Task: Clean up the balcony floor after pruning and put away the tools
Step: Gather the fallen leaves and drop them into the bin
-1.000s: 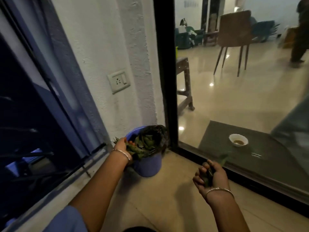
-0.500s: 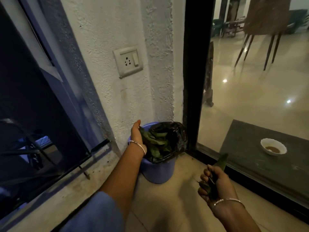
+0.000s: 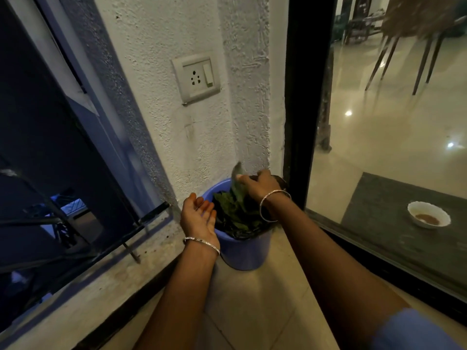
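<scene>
Head view, looking down into a balcony corner. Blue bin (image 3: 243, 251) stands on the tiled balcony floor (image 3: 252, 311), tucked btwn the white textured wall (image 3: 151, 109) and the black door frame (image 3: 300, 97), close to both. It has a black liner (image 3: 240, 233) inside, its edge showing along the near rim. The bin is filled nearly to the rim w/ green leaves (image 3: 232, 210). Left hand (image 3: 199, 215) is at the near-left rim, palm turned up, fingers loosely spread and only slightly bent, nothing in it. Its fingertips reach the rim beside the leaves; can't tell if they touch. Right hand (image 3: 260, 185) is over the far side of the bin's mouth, knuckles up, fingers curled down round a single leaf (image 3: 237, 178) that sticks up on the thumb side. That leaf is motion-blurred, so the exact pinch is unclear. Thin metal bangle (image 3: 202, 245) on the left wrist, another on the right. Blue sleeve (image 3: 414, 332) covers the right upper arm at bottom-right. Socket plate (image 3: 197, 77) w/ a switch sits on the wall above the bin. To the left, a dark metal grille (image 3: 63, 223) runs above a stained ledge (image 3: 101, 286). To the right of the frame is a glass pane (image 3: 379, 147), w/ a glossy indoor floor seen thru it. A dark mat (image 3: 404, 243) lies just behind the glass, w/ a white bowl (image 3: 428, 218) on it holding something brown. Chair legs (image 3: 404, 61) stand further back.
</scene>
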`<action>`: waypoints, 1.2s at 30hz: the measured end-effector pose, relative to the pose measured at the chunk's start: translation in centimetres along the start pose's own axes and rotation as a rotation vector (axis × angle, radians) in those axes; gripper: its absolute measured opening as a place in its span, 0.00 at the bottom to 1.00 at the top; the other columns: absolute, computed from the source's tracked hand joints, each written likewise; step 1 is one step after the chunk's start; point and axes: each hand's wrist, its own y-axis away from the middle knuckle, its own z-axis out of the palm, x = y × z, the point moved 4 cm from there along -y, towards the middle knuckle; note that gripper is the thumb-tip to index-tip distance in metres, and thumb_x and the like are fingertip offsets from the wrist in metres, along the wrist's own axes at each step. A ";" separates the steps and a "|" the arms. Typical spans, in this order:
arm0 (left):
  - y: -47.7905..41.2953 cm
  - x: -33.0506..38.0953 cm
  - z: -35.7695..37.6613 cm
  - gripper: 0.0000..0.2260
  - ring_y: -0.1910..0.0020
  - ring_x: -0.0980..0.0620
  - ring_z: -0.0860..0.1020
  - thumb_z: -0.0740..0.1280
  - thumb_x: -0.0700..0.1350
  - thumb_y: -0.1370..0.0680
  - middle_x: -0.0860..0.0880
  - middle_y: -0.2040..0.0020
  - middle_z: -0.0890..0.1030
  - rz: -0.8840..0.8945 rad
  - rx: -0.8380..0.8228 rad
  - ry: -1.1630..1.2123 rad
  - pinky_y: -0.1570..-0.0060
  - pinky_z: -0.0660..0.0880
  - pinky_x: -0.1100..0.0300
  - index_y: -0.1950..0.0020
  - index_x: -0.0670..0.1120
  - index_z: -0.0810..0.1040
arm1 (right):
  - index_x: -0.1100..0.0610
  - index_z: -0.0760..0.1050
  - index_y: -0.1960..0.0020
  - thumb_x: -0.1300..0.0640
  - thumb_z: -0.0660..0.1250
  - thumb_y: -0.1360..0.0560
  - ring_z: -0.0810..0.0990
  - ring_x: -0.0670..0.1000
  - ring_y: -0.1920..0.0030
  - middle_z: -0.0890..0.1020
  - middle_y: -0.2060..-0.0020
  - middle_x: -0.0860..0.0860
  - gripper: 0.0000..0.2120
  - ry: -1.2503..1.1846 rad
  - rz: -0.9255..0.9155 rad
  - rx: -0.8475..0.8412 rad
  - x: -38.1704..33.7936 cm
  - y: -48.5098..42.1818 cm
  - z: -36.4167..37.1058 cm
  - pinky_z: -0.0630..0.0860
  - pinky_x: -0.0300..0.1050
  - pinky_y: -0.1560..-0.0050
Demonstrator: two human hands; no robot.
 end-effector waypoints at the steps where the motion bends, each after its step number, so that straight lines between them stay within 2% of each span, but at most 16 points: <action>1: 0.1 0.0 0.1 0.12 0.41 0.45 0.77 0.61 0.50 0.19 0.42 0.43 0.77 0.011 0.009 0.007 0.37 0.72 0.53 0.44 0.43 0.76 | 0.60 0.63 0.26 0.37 0.66 0.27 0.71 0.63 0.32 0.70 0.31 0.61 0.38 0.013 -0.041 0.054 -0.1 0.3 -0.6 0.69 0.56 0.32; 4: 0.6 -0.5 0.2 0.09 0.43 0.44 0.77 0.60 0.47 0.19 0.41 0.46 0.77 0.036 0.045 0.039 0.44 0.73 0.55 0.47 0.42 0.74 | 0.61 0.74 0.37 0.48 0.67 0.24 0.77 0.59 0.40 0.79 0.41 0.59 0.21 -0.043 -0.170 0.296 1.4 2.2 -3.7 0.73 0.49 0.40; 6: 1.3 -1.5 0.7 0.08 0.46 0.44 0.78 0.60 0.46 0.19 0.42 0.51 0.77 0.035 0.059 0.049 0.48 0.74 0.56 0.49 0.41 0.74 | 0.59 0.79 0.46 0.52 0.67 0.23 0.80 0.57 0.47 0.83 0.50 0.56 0.11 -0.113 -0.173 0.391 3.6 4.4 -6.1 0.74 0.49 0.45; 8: 2.9 -3.0 2.0 0.08 0.53 0.45 0.78 0.59 0.44 0.19 0.44 0.57 0.76 0.010 0.043 0.048 0.54 0.76 0.57 0.52 0.42 0.74 | 0.56 0.80 0.51 0.55 0.66 0.22 0.81 0.54 0.51 0.83 0.56 0.53 0.07 -0.210 -0.128 0.433 6.1 7.0 -8.6 0.76 0.50 0.48; 11: 6.4 -5.7 4.7 0.08 0.60 0.48 0.77 0.60 0.44 0.19 0.45 0.60 0.74 -0.062 -0.032 0.015 0.58 0.76 0.57 0.55 0.43 0.74 | 0.56 0.81 0.55 0.56 0.65 0.22 0.82 0.53 0.54 0.84 0.59 0.53 0.08 -0.363 -0.043 0.477 9.5 10.9 -12.9 0.79 0.52 0.52; 14: 11.7 -9.0 7.9 0.08 0.64 0.48 0.76 0.61 0.44 0.20 0.46 0.63 0.73 -0.171 -0.161 -0.056 0.62 0.76 0.56 0.58 0.44 0.74 | 0.56 0.81 0.54 0.58 0.64 0.21 0.82 0.53 0.56 0.84 0.61 0.53 0.08 -0.445 0.009 0.570 11.8 15.7 -18.2 0.79 0.52 0.54; 17: 18.4 -12.1 10.4 0.07 0.68 0.50 0.75 0.62 0.44 0.21 0.47 0.65 0.74 -0.269 -0.303 -0.156 0.64 0.76 0.57 0.58 0.44 0.75 | 0.61 0.80 0.53 0.60 0.63 0.21 0.80 0.52 0.62 0.82 0.67 0.53 0.09 -0.507 0.026 0.689 13.3 21.3 -23.5 0.75 0.46 0.62; 22: 30.5 -16.0 12.4 0.07 0.76 0.53 0.73 0.63 0.42 0.21 0.47 0.69 0.72 -0.382 -0.549 -0.341 0.72 0.74 0.62 0.59 0.44 0.75 | 0.61 0.80 0.51 0.61 0.60 0.20 0.78 0.51 0.68 0.80 0.68 0.55 0.09 -0.581 0.086 0.904 16.1 35.3 -31.0 0.74 0.39 0.70; 24: 35.3 -17.2 12.7 0.08 0.74 0.53 0.72 0.62 0.44 0.21 0.47 0.68 0.72 -0.491 -0.654 -0.442 0.71 0.73 0.61 0.59 0.45 0.75 | 0.60 0.80 0.51 0.61 0.60 0.20 0.78 0.50 0.69 0.80 0.68 0.54 0.09 -0.608 0.119 1.041 17.7 41.6 -33.3 0.74 0.40 0.69; 28: 44.8 -18.8 13.1 0.10 0.69 0.52 0.71 0.62 0.47 0.22 0.48 0.68 0.73 -0.820 -0.809 -0.636 0.69 0.70 0.58 0.61 0.45 0.75 | 0.59 0.80 0.50 0.59 0.61 0.20 0.78 0.49 0.67 0.81 0.67 0.53 0.09 -0.645 0.192 1.266 20.4 53.9 -36.6 0.74 0.43 0.65; 32: 54.3 -18.6 13.5 0.11 0.69 0.53 0.70 0.61 0.48 0.21 0.49 0.67 0.73 -0.828 -1.066 -0.832 0.67 0.70 0.59 0.61 0.46 0.75 | 0.61 0.79 0.50 0.61 0.59 0.20 0.77 0.49 0.69 0.79 0.67 0.54 0.10 -0.679 0.236 1.475 21.6 64.6 -38.3 0.73 0.40 0.69; 36: 64.2 -17.2 12.9 0.12 0.70 0.52 0.69 0.60 0.47 0.20 0.49 0.67 0.73 -0.879 -1.256 -0.873 0.65 0.71 0.60 0.61 0.45 0.75 | 0.59 0.79 0.55 0.62 0.59 0.20 0.76 0.47 0.74 0.79 0.72 0.52 0.10 -0.726 0.230 1.683 21.5 74.3 -38.3 0.70 0.36 0.76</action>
